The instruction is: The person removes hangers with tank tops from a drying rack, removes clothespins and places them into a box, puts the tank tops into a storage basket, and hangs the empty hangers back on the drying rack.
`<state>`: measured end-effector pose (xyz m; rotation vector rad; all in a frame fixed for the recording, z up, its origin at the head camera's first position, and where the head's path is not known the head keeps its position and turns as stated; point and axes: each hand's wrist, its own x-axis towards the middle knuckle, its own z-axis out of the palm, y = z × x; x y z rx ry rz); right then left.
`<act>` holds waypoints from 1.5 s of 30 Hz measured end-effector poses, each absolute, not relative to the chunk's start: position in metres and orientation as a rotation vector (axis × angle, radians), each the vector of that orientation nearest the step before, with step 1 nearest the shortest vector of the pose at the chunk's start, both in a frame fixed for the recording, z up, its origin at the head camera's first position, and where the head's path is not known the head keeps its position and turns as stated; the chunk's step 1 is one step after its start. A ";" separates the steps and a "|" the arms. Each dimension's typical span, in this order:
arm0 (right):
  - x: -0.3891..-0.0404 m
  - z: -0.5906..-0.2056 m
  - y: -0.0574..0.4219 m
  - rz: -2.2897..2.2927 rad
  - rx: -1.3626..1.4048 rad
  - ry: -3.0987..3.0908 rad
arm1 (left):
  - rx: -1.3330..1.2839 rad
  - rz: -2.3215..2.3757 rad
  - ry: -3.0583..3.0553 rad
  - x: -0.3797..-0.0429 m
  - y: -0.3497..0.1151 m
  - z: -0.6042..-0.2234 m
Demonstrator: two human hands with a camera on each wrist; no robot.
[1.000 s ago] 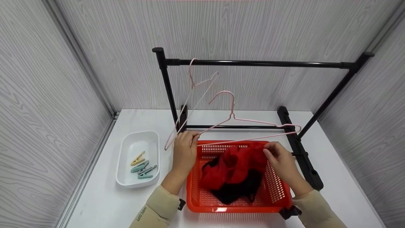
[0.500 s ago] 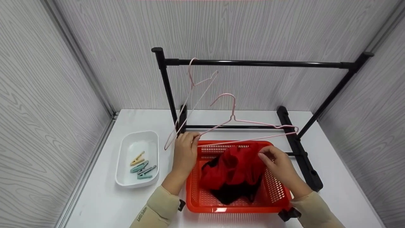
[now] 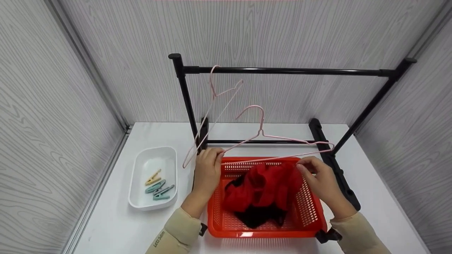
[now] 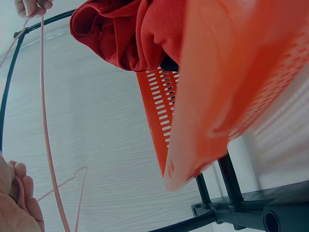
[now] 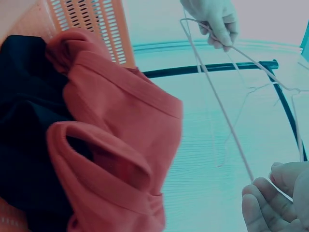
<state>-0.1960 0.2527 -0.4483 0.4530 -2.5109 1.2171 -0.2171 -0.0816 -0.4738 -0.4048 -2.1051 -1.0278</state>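
Note:
My left hand [image 3: 207,171] grips the left end of a pink wire hanger [image 3: 261,132], held with its hook upward above a red basket [image 3: 265,233]. In the basket lies a red cloth garment [image 3: 261,183] on top of a black cloth [image 3: 261,215]. Around the basket's right side, my right hand [image 3: 319,178] hovers with fingers loosely bent, below the hanger's right arm. In the right wrist view, the fingers of that hand [image 5: 277,203] hold no cloth and sit close to the hanger wire; contact is unclear. The left hand [image 5: 215,21] pinches the hanger at the top.
A black rack [image 3: 293,71] stands behind the basket. Another pink hanger [image 3: 213,95] hangs from the left of its bar. At left is a white tray [image 3: 132,183] holding a yellow clothespin [image 3: 153,178] and green clothespins [image 3: 162,192]. Grey wood-patterned walls [image 3: 282,31] surround the table.
My right hand has shifted slightly left and down, then back right and up beside the red garment. The held hanger has dropped slightly, still in my left hand.

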 end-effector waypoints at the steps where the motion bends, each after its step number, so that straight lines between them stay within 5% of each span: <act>1: -0.196 -0.446 0.254 1.214 0.459 -2.497 | -0.404 -1.027 -2.105 -0.217 -0.082 -0.474; 16: -0.198 -0.407 0.258 1.040 0.580 -2.125 | -0.408 -0.977 -2.123 -0.217 -0.081 -0.477; 45: -0.221 -0.423 0.274 0.796 0.647 -2.159 | -0.470 -0.993 -2.121 -0.214 -0.078 -0.473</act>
